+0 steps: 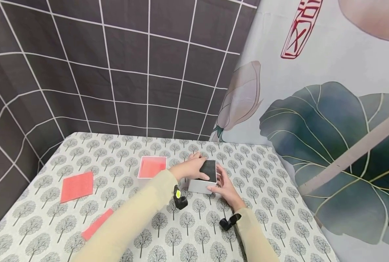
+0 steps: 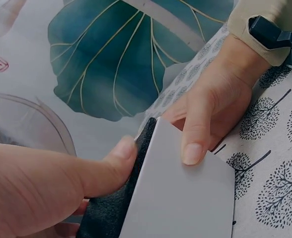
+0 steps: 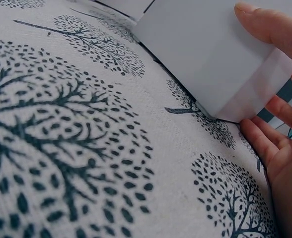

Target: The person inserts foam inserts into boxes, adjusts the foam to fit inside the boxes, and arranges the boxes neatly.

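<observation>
A white box [image 1: 201,186] stands on the tree-patterned cloth, with a black foam-like sheet [image 1: 208,170] at its top. My left hand [image 1: 192,168] reaches over from the left and holds the black sheet, its thumb lying on the dark surface and its fingers toward the far edge. In the left wrist view, that thumb touches the sheet [image 2: 106,213] beside the white wall. My right hand [image 1: 227,187] grips the box at its right end; the thumb lies on the near wall. The right wrist view shows its other fingers around the box's end [image 3: 200,54]. The box's inside is hidden.
Left of the box is a white-rimmed container [image 1: 152,167] with a pinkish-red inside, partly behind my left forearm. Two red pieces lie farther left, a square one [image 1: 77,186] and another [image 1: 97,224] partly covered by my sleeve. A dark gridded curtain [image 1: 125,54] hangs behind.
</observation>
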A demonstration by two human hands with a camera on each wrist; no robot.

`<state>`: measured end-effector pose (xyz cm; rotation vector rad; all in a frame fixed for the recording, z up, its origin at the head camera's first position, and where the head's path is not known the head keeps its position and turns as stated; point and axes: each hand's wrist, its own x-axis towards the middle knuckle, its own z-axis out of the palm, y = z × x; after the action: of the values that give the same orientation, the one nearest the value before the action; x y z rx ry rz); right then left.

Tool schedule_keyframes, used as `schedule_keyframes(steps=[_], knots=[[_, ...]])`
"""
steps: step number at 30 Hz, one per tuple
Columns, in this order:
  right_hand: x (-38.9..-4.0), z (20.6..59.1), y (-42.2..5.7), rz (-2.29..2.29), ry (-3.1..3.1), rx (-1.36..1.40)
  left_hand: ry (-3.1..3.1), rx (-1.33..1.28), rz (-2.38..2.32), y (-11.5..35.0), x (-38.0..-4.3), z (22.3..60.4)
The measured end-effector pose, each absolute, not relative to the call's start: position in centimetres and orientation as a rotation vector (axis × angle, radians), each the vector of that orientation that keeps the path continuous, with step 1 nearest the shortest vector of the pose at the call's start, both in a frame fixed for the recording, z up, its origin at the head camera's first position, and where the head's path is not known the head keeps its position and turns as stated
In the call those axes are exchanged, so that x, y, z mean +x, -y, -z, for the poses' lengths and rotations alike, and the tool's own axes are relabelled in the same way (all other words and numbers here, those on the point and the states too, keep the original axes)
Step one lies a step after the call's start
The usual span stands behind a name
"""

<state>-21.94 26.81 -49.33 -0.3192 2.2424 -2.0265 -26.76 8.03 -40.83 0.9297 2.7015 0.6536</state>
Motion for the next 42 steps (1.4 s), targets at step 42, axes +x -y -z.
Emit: schedule_keyframes(steps=[42], knots=[[-22.0, 49.4, -26.9, 2.017, -2.237, -0.38, -2.739, 1.06, -0.2, -9.2, -25.9, 39.5]])
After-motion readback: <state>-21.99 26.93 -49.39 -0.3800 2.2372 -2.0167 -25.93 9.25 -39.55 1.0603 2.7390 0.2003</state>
